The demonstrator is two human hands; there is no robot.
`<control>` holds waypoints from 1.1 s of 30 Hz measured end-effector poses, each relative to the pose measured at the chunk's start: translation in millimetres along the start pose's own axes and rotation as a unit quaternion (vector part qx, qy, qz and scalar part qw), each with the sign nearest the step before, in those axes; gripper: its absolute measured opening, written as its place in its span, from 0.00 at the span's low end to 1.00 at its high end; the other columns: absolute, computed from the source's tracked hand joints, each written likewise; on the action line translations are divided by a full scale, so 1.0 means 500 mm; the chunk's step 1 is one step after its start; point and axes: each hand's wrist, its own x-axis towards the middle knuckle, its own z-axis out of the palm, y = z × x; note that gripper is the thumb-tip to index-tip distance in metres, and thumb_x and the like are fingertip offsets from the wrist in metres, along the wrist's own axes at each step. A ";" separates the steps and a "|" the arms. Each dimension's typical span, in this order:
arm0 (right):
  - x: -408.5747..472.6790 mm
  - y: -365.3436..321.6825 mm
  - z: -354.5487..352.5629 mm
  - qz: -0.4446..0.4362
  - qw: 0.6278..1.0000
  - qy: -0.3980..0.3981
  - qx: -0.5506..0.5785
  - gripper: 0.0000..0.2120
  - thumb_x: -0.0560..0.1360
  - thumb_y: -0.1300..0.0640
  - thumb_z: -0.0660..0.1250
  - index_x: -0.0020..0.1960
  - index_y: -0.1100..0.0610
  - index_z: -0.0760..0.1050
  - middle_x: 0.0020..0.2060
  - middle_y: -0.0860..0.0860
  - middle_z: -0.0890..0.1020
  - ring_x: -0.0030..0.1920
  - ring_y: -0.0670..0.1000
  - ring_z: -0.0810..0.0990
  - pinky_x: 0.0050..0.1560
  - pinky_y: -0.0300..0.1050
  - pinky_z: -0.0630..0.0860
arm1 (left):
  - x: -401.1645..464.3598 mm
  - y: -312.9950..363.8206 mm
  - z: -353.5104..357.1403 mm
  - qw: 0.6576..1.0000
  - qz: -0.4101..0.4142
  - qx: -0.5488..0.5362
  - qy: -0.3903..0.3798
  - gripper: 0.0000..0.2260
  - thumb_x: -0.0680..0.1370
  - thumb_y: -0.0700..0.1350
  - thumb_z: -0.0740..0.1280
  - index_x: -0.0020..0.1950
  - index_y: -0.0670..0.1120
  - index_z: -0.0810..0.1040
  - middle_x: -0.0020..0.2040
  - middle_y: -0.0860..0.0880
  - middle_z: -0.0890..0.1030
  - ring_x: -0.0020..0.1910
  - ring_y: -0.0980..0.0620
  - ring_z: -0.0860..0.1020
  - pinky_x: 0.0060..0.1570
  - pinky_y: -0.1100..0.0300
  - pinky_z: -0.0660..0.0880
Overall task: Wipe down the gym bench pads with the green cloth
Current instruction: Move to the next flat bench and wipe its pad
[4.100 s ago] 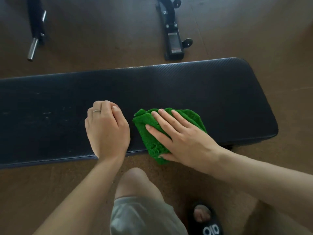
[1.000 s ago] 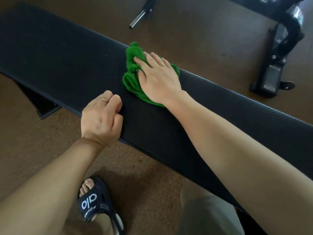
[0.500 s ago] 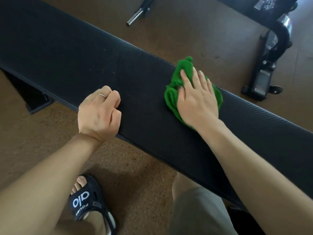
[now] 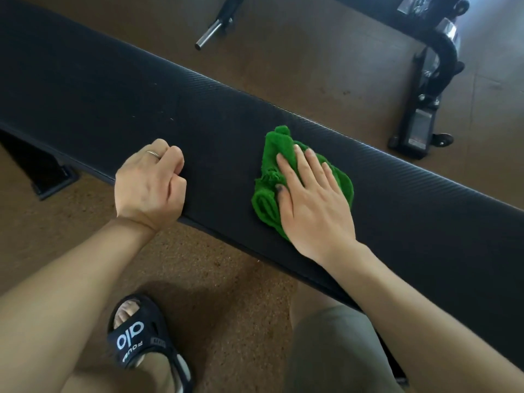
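The right hand (image 4: 313,205) lies flat, fingers spread, pressing the bunched green cloth (image 4: 268,177) onto the black bench pad (image 4: 113,89); half a second ago both were nearer its far edge. The left hand (image 4: 150,184) stays clenched, empty, on the near edge.

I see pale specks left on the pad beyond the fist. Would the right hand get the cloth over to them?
Probably yes: the bare pad lies between the cloth and the specks, and the left hand sits nearer the edge.
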 end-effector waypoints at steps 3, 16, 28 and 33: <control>0.068 0.010 -0.001 -0.027 1.000 0.005 0.003 0.28 0.85 0.45 0.43 0.84 0.49 0.55 0.84 0.51 0.55 0.84 0.53 0.49 0.83 0.52 0.46 | 0.004 0.009 -0.004 1.000 -0.008 0.013 -0.016 0.03 0.71 0.40 0.55 0.41 0.42 0.67 0.38 0.46 0.68 0.36 0.43 0.67 0.34 0.51 0.64; 0.083 -0.001 0.009 -0.004 0.999 0.021 0.028 0.28 0.85 0.47 0.45 0.84 0.51 0.57 0.83 0.54 0.57 0.84 0.55 0.51 0.83 0.55 0.47 | -0.016 0.166 0.016 0.992 0.030 -0.004 -0.119 0.20 0.82 0.51 0.56 0.74 0.51 0.72 0.74 0.49 0.75 0.77 0.50 0.70 0.80 0.44 0.58; 0.097 0.138 -0.018 0.109 0.993 0.034 0.012 0.27 0.86 0.45 0.45 0.83 0.50 0.57 0.80 0.56 0.64 0.81 0.57 0.59 0.81 0.54 0.53 | -0.021 0.147 0.031 0.997 0.052 -0.019 -0.044 0.17 0.82 0.46 0.59 0.67 0.44 0.79 0.72 0.49 0.77 0.73 0.48 0.75 0.76 0.43 0.66; -0.167 0.073 -0.015 0.083 0.996 0.017 -0.017 0.28 0.85 0.47 0.48 0.83 0.54 0.59 0.83 0.59 0.57 0.83 0.60 0.52 0.82 0.59 0.53 | -0.022 0.147 0.039 0.998 0.059 -0.016 -0.026 0.17 0.82 0.45 0.59 0.66 0.43 0.79 0.72 0.48 0.78 0.72 0.48 0.76 0.75 0.42 0.67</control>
